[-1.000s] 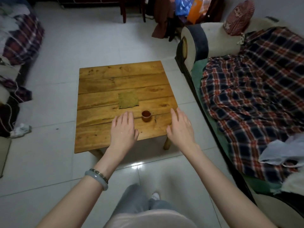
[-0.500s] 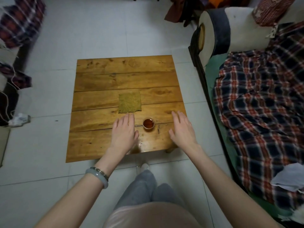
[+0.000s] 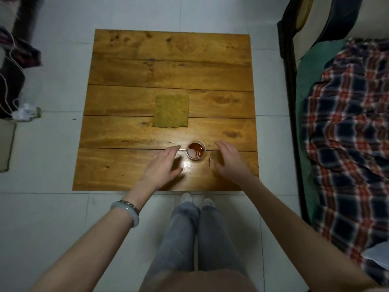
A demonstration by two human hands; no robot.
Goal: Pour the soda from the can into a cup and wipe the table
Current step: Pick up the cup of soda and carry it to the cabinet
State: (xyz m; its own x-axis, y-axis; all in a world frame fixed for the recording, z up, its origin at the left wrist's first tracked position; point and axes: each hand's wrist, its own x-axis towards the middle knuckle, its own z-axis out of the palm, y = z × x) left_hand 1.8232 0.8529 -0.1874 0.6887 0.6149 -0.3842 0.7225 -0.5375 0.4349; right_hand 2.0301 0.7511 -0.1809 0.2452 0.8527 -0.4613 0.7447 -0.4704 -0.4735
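Though untouched, cup between both hands

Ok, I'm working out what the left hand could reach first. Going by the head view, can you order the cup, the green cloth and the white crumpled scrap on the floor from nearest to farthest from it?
1. cup, just right of the left hand.
2. green cloth, farther ahead, in the middle of the table.
3. white scrap, far left, on the floor.
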